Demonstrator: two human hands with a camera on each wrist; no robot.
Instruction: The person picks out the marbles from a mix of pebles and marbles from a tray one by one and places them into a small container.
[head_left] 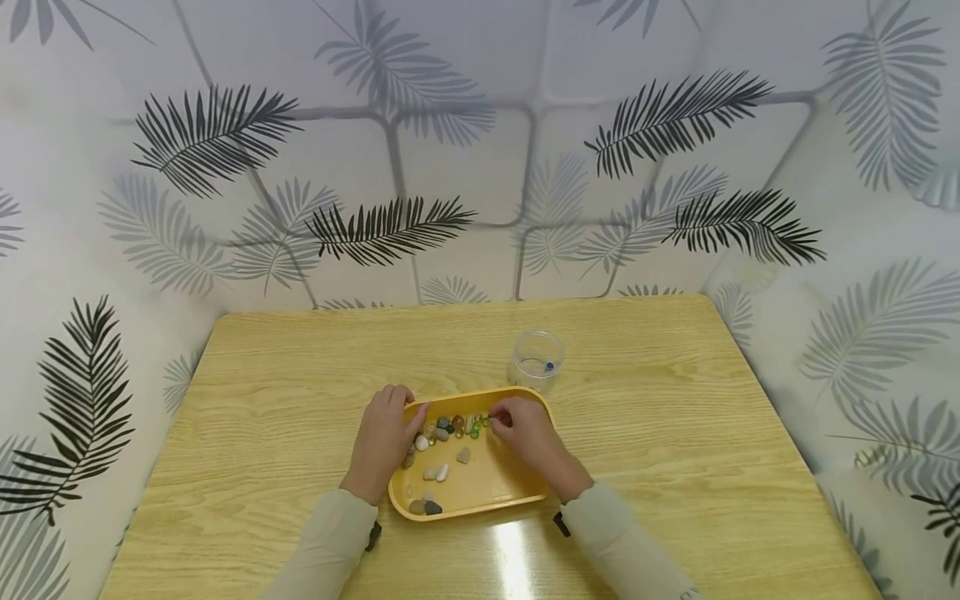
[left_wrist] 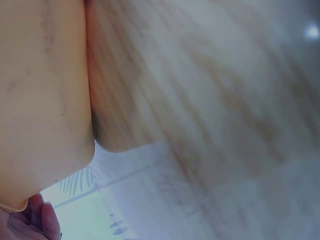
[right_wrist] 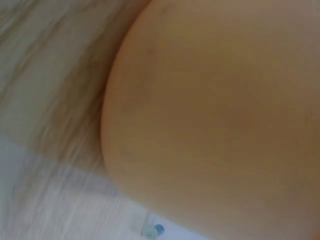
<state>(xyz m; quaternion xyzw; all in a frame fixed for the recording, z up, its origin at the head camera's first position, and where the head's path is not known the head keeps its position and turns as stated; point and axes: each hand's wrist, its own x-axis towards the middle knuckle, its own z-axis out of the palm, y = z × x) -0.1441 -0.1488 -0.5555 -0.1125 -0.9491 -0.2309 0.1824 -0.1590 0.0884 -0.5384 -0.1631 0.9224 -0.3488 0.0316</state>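
A yellow tray (head_left: 491, 504) lies on the table with small stones and glass beads in it. My left hand (head_left: 382, 437) grips its far left corner, thumb over the rim and the other fingers outside; in the left wrist view the fingers (left_wrist: 50, 220) curl at the tray's edge. Inside the far right part, my right hand (head_left: 528, 429) pinches a small glass bead at the end of a row of green glass beads (head_left: 475, 432); the fingertips mostly hide it. Grey stones (head_left: 442, 433), a brown bead (head_left: 457, 422) and a white stone (head_left: 422, 442) continue the row leftward.
A clear round cup (head_left: 534, 379) holding a blue bead (head_left: 550, 367) stands just behind the tray's far right corner. Loose stones (head_left: 463, 455) and a dark stone (head_left: 432, 507) lie lower in the tray. The wooden table (head_left: 277, 400) meets a leaf-patterned backdrop (head_left: 465, 167).
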